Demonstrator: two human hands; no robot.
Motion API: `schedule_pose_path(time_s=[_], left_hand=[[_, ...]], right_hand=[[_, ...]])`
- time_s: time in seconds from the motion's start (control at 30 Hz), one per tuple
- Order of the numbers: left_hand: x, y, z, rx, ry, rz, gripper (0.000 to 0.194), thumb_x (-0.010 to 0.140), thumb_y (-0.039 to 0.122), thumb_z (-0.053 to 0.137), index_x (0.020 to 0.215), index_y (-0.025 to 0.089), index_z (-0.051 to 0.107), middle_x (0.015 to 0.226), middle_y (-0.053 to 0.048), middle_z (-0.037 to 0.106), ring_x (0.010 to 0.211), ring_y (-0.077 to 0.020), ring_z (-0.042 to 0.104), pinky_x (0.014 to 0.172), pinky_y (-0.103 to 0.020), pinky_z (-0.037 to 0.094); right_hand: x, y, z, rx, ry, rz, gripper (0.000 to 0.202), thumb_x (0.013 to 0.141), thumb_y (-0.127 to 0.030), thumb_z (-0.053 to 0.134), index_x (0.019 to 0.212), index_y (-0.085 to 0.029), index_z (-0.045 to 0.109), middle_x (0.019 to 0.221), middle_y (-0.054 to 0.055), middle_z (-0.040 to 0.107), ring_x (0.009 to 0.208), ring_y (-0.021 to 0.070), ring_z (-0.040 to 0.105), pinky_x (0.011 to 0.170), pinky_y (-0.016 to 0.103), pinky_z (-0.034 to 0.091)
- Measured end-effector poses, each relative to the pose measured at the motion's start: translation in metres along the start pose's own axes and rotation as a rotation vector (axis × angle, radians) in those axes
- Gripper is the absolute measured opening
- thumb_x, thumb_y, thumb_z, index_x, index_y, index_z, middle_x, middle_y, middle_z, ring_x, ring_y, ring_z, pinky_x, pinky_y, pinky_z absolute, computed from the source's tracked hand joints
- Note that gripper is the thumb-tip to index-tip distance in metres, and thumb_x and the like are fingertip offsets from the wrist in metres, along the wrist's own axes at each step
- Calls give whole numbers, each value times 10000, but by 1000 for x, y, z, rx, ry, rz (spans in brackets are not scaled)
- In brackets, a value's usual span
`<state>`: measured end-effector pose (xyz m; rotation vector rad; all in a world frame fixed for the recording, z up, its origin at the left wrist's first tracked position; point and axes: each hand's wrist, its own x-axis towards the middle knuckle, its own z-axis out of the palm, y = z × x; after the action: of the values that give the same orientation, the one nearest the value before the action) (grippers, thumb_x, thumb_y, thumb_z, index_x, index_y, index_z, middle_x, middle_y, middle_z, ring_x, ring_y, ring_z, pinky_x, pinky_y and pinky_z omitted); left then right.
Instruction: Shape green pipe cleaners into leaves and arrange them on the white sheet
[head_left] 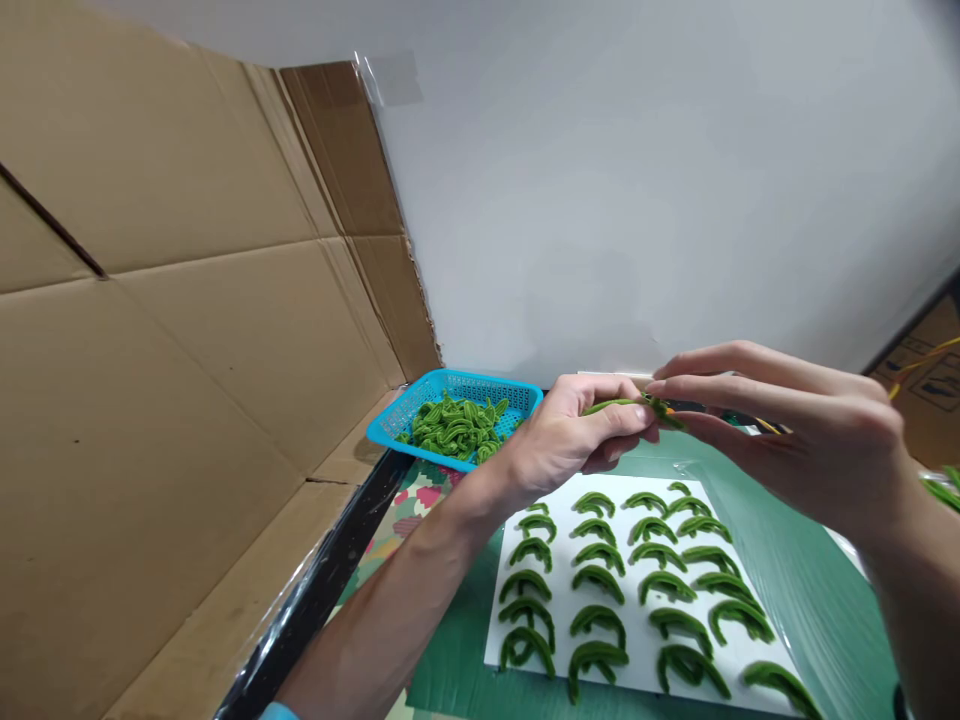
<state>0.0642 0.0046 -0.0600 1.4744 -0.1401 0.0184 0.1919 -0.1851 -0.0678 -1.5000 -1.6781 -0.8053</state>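
Note:
My left hand (574, 425) is closed, pinching a green pipe cleaner piece (609, 405) between thumb and fingers. At the same piece's right end, my right hand (814, 425) has its thumb and fingertips closed on a dark green, twisted part; a small orange bit shows there, too small to name. Below both hands lies a white sheet (559, 620) carrying rows of bent green pipe cleaner pieces (598, 580), most of them arched. Beyond my left wrist, a blue plastic basket (386, 425) holds a heap of similar green pieces (454, 425).
A green mat (832, 600) lies under the sheet, with a patterned cloth (397, 530) at its left. Cardboard panels (187, 350) stand along the left side, and a pale wall (637, 180) rises behind. At the right is a cardboard box (930, 370) with yellow strands.

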Motion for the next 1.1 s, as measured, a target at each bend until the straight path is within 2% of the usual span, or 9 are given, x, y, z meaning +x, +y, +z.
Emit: schedule_pose_path(time_s=[0.2, 0.3, 0.4, 0.57, 0.67, 0.73, 0.9, 1.1], left_hand=[[-2, 6, 3, -23, -24, -46, 339, 862, 417, 800, 780, 144, 617, 587, 68, 453, 504, -38, 360, 473, -173, 258], [-3, 7, 1, -18, -23, -57, 321, 854, 399, 806, 794, 147, 618, 680, 37, 548, 521, -37, 402, 464, -174, 264], [-4, 9, 0, -30, -36, -42, 270, 849, 353, 811, 810, 140, 649, 744, 21, 592, 528, -30, 401, 467, -173, 268], [-6, 10, 0, -51, -27, -40, 272, 848, 346, 810, 776, 143, 644, 680, 32, 532, 518, -35, 372, 467, -176, 258], [-7, 9, -2, -39, -26, -38, 274, 862, 362, 801, 783, 151, 646, 617, 55, 445, 509, -45, 367, 470, -183, 255], [-7, 8, -3, -38, -42, -32, 264, 869, 363, 801, 798, 149, 663, 611, 55, 438, 507, -48, 377, 476, -190, 261], [-8, 8, -7, -38, -57, 19, 228, 875, 328, 814, 828, 128, 714, 662, 14, 558, 515, -53, 452, 470, -187, 324], [-9, 8, -7, -14, -54, 44, 258, 919, 354, 791, 857, 104, 765, 537, -6, 602, 468, -91, 564, 450, -179, 438]], right_hand=[[-2, -2, -4, 33, 11, -4, 305, 951, -102, 760, 1180, -302, 779, 1095, 24, 744, 847, 153, 708, 659, 301, 540], [-2, -2, -3, 76, 30, -24, 400, 944, -72, 749, 1243, -336, 772, 1118, 35, 735, 867, 164, 706, 665, 306, 542], [-1, -2, -1, 86, 21, -36, 406, 940, -48, 733, 1247, -311, 773, 1102, 49, 744, 862, 174, 713, 662, 309, 535], [3, -8, 1, 66, 4, -64, 314, 939, -17, 697, 1173, -217, 761, 1029, 72, 759, 859, 188, 718, 685, 314, 531], [3, -11, 2, 23, -8, -79, 262, 953, -15, 671, 1146, -180, 734, 1004, 77, 753, 817, 168, 707, 687, 299, 526], [3, -13, 3, -16, -2, -96, 243, 959, -12, 657, 1136, -169, 714, 994, 71, 750, 781, 148, 702, 677, 279, 524], [2, -14, 7, -86, 2, -123, 245, 971, 6, 608, 1150, -149, 673, 1005, 67, 751, 760, 126, 703, 638, 243, 513], [0, -18, 13, -130, 57, -102, 258, 964, 7, 623, 1141, -173, 677, 921, 46, 746, 669, 118, 662, 557, 249, 482]])
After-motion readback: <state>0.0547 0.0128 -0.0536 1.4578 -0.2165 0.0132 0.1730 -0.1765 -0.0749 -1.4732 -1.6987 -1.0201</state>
